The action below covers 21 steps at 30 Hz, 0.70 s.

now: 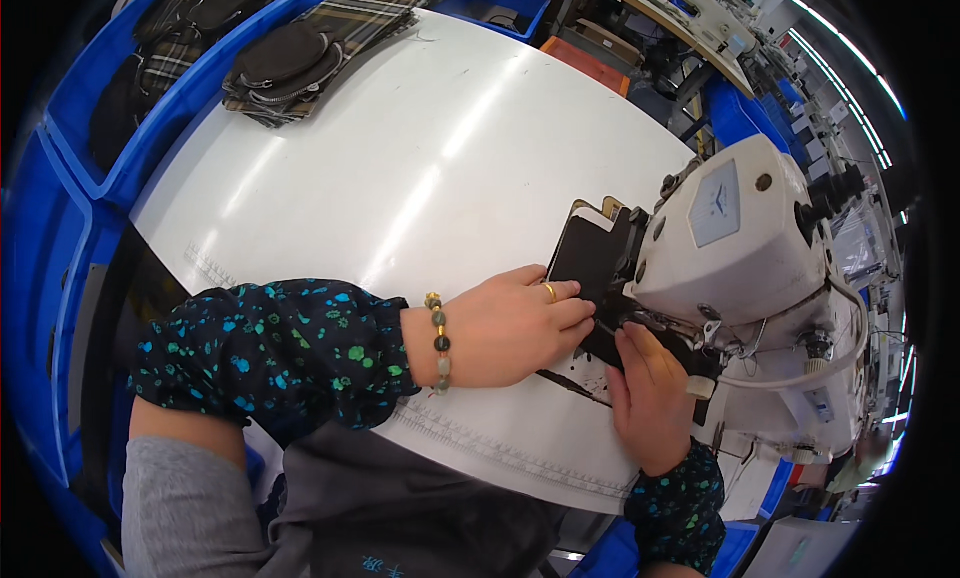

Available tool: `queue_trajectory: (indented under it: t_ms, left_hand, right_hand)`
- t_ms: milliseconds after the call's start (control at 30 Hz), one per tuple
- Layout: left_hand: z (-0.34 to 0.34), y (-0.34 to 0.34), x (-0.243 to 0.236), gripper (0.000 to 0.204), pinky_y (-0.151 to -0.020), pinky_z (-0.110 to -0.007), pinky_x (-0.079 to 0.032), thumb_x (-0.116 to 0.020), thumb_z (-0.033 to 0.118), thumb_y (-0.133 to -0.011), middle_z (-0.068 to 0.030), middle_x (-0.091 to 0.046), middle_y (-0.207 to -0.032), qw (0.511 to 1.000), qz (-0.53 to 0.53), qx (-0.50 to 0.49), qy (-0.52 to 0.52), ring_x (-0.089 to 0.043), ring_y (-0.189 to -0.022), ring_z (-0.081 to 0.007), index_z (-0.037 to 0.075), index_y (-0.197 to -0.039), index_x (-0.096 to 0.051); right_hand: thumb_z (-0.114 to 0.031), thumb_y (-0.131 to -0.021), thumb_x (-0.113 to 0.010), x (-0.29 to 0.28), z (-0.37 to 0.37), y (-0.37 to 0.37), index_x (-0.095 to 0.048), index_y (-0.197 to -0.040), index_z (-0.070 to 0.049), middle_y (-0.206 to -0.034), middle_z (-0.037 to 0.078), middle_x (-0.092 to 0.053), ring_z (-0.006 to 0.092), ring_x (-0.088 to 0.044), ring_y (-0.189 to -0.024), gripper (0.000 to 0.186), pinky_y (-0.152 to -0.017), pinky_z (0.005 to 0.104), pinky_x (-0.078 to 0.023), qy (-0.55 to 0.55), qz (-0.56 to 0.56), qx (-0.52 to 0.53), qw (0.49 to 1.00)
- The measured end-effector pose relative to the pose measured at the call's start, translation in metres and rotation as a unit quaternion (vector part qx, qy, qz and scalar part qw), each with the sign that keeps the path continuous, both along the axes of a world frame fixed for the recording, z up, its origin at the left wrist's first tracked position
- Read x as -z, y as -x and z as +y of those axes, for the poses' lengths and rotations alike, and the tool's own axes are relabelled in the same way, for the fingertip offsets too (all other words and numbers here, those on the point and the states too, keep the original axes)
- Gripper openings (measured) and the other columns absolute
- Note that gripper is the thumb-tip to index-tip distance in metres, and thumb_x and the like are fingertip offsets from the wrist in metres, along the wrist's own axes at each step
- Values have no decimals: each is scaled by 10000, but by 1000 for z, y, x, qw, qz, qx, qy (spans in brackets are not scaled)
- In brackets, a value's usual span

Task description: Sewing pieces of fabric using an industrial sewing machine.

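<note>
My left hand (515, 326) lies palm down with its fingers stretched out, fingertips resting on a flat black piece (588, 250) beside the sewing machine (735, 233). A pale edge and a tan edge show at the far end of that piece. Close to the machine's presser foot area, my right hand (652, 403) has its fingers extended and laid against the dark material, with the thumb a little apart. The needle and the right fingertips' exact contact are hard to make out behind the machine head.
A white worktable (440, 168) with ruler marks along its near edge spreads under my hands. At the far left sit a stack of dark plaid fabric pieces with zippers (330, 53) and blue bins (140, 173) holding similar pieces. An orange-red tray (585, 68) stands beyond the table.
</note>
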<state>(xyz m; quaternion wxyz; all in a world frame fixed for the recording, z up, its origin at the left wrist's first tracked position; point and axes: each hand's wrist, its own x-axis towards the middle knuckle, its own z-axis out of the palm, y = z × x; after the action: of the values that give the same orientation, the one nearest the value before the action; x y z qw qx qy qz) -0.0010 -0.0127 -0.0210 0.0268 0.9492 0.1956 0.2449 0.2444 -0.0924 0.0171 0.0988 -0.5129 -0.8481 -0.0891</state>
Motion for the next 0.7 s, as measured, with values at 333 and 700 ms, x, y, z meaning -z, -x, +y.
queue_trajectory:
  t_ms: [333,700]
  left_hand:
    - [-3,-5,0,439,-1050,-405,-468,-581,150,-926,-79,-590,-1418,999,42,-14,25,-536,-1342,-259,46,-1351,-624]
    - [-3,-9,4,385,-912,-343,-475,-582,144,-923,-59,-622,-1272,999,33,-24,24,-565,-1256,-221,32,-1280,-671]
  right_hand:
    - [-239,-1120,-434,-162,-73,-283,-656,-1237,46,-1144,150,-680,236,-643,-1053,380,-948,335,-496,-450,246,292,808]
    - [-343,-1072,-485,-78,-132,-403,-525,-1448,26,-1429,176,-574,292,-577,-1270,528,-1070,418,-466,-356,334,453,746]
